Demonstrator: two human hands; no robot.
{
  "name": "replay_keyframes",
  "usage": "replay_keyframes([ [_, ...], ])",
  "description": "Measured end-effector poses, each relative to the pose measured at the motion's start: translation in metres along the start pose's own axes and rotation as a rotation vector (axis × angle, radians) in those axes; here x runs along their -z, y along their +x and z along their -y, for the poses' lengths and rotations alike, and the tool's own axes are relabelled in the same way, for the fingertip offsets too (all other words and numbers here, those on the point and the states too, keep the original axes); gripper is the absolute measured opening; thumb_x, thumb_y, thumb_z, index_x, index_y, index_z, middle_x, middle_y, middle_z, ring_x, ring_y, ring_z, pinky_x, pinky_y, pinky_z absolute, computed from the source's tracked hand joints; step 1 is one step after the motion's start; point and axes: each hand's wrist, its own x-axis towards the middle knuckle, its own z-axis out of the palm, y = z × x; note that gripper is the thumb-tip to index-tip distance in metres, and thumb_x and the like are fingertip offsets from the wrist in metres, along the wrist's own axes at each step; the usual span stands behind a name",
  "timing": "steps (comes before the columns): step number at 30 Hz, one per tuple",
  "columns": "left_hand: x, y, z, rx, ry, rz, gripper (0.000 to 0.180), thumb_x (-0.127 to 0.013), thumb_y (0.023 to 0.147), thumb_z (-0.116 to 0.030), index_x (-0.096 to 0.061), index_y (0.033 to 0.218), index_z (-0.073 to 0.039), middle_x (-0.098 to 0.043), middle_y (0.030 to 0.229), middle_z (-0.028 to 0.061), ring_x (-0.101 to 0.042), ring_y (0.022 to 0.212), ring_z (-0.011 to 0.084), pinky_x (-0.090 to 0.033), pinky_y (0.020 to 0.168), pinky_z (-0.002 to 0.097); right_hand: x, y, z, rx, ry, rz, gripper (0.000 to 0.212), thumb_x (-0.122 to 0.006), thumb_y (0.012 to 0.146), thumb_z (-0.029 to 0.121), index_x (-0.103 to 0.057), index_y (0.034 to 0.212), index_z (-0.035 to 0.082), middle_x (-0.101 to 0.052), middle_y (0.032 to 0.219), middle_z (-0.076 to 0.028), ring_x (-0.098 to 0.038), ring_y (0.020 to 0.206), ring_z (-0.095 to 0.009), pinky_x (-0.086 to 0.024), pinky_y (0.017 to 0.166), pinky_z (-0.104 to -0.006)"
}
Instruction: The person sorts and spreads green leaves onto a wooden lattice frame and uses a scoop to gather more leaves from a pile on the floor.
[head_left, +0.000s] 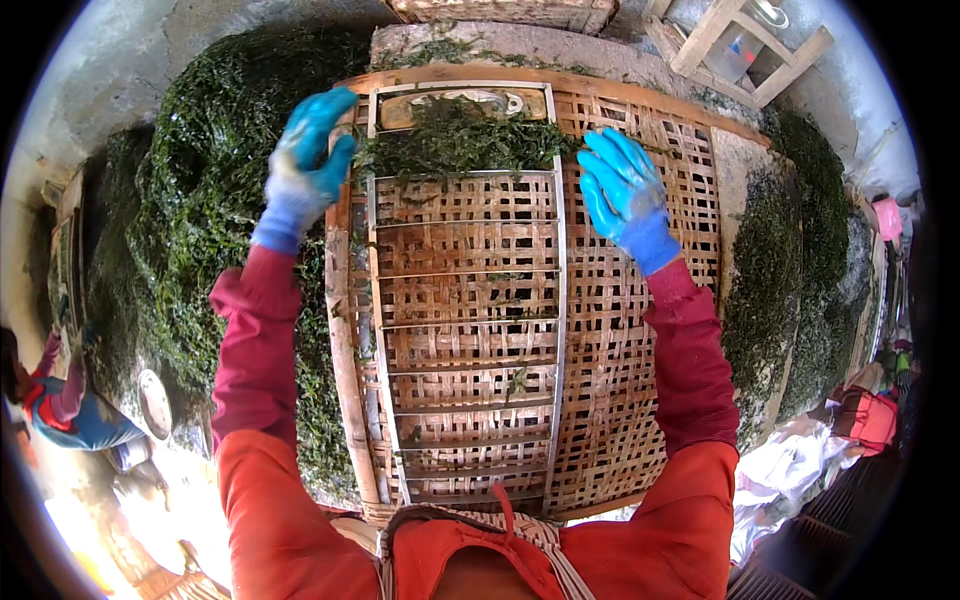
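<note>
My left hand (pixel 310 150), in a blue-coated glove, hovers at the upper left edge of the woven tray, its thumb apart from its fingers and nothing visible in it. My right hand (pixel 622 192), gloved alike, is stretched flat over the weave, just right of a ladder-like metal frame (pixel 562 330). Between the two hands, a loose heap of dark green seaweed (pixel 460 140) covers the far end of this frame. Behind the heap shows part of a pale wooden board (pixel 400 110). Below, the crossbars lie over the woven bamboo tray (pixel 640 400), with a few green scraps on it.
A tall seaweed pile (pixel 215 160) rises at the left, and more seaweed (pixel 765 260) lies at the right. A wooden stool-like frame (pixel 740 50) stands at the far right. Another person (pixel 75 405) works at the far left. White sheeting (pixel 790 465) lies at the lower right.
</note>
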Motion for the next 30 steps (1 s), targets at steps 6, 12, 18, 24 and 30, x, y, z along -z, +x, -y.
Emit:
replay_keyframes([
  [6, -0.049, -0.005, -0.036, -0.310, 0.685, 0.364, 0.047, -0.057, 0.100, -0.042, -0.057, 0.142, -0.022, -0.055, 0.149, -0.0008, -0.034, 0.149, 0.0265, -0.013, 0.126, 0.0501, -0.066, 0.072, 0.054, 0.244, -0.146, 0.343, 0.041, -0.052, 0.101, 0.044, -0.064, 0.134, 0.023, -0.053, 0.151, 0.001, -0.034, 0.149, -0.023, -0.012, 0.128, -0.0484],
  [12, -0.001, -0.013, -0.017, 0.169, 0.549, 0.482, 0.038, -0.063, 0.097, -0.045, -0.070, 0.128, -0.026, -0.060, 0.144, -0.0046, -0.029, 0.152, 0.0231, -0.003, 0.127, 0.0495, -0.031, 0.053, 0.014, 0.066, -0.171, 0.632, 0.047, -0.044, 0.104, 0.048, -0.060, 0.140, 0.023, -0.054, 0.149, 0.002, -0.034, 0.149, -0.022, -0.016, 0.127, -0.0440],
  [18, -0.047, -0.023, -0.016, -0.130, 0.760, 0.395, 0.052, -0.046, 0.102, -0.052, -0.058, 0.143, -0.022, -0.058, 0.146, 0.0030, -0.033, 0.149, 0.0319, -0.004, 0.125, 0.0585, -0.051, 0.063, 0.033, 0.303, -0.142, 0.347, 0.050, -0.046, 0.104, 0.043, -0.053, 0.146, 0.016, -0.039, 0.160, -0.006, -0.039, 0.146, -0.026, -0.024, 0.125, -0.0447],
  [24, -0.039, -0.029, -0.010, 0.012, 0.647, 0.423, 0.055, -0.050, 0.100, -0.051, -0.056, 0.145, -0.019, -0.056, 0.148, 0.0070, -0.032, 0.149, 0.0355, -0.010, 0.125, 0.0563, -0.046, 0.084, 0.063, 0.228, -0.015, 0.403, 0.050, -0.046, 0.105, 0.039, -0.051, 0.148, 0.015, -0.041, 0.160, -0.006, -0.036, 0.148, -0.025, -0.021, 0.126, -0.0414],
  [30, 0.041, -0.030, 0.021, 0.364, -0.342, 0.147, 0.084, -0.083, 0.083, -0.025, -0.041, 0.154, -0.010, -0.044, 0.156, 0.0153, -0.030, 0.151, 0.0267, -0.026, 0.124, 0.0406, -0.064, 0.095, 0.062, 0.004, 0.286, 0.564, 0.040, -0.056, 0.101, 0.032, -0.060, 0.137, 0.014, -0.060, 0.141, -0.009, -0.063, 0.121, -0.029, -0.050, 0.106, -0.0430],
])
